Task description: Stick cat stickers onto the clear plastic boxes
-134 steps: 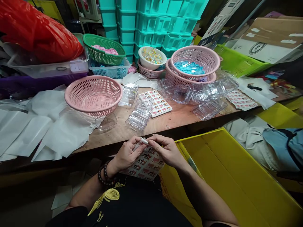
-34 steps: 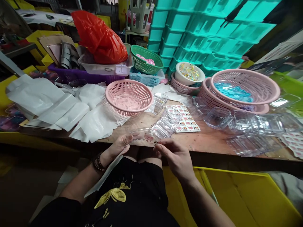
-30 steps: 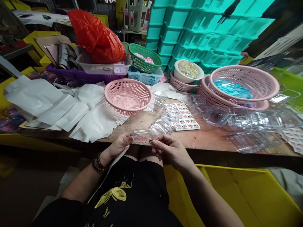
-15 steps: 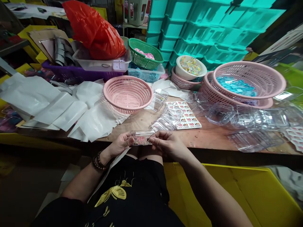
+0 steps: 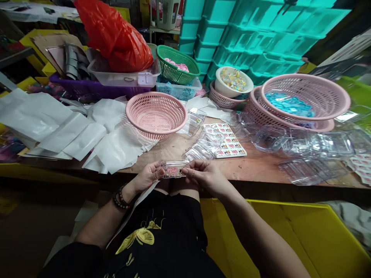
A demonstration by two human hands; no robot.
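Note:
Between my hands, at the table's front edge, is a small clear plastic case (image 5: 176,163) with a pink printed sticker (image 5: 172,171) on its face. My left hand (image 5: 149,175) is closed on the case's left end, thumb in front. At the right end my right hand (image 5: 201,174) pinches the case and the sticker's edge; its fingertips hide that corner. A strip of white paper (image 5: 147,192) hangs under my left hand, and whether I grip it I cannot tell. Just beyond my right hand lie several clear plastic cases (image 5: 201,150) beside a sheet of printed stickers (image 5: 232,143).
A pink basket (image 5: 156,133) stands mid-table, with white paper sheets (image 5: 117,148) heaped to its left. At right are stacked pink baskets (image 5: 327,92) and more clear cases (image 5: 313,170). A white bowl (image 5: 232,92), green basket (image 5: 179,77), red bag (image 5: 116,38) and teal bins (image 5: 261,42) fill the back.
The case tilts very slightly in my hands, and the view shifts a little. Both hands keep their hold and nothing else visibly moves.

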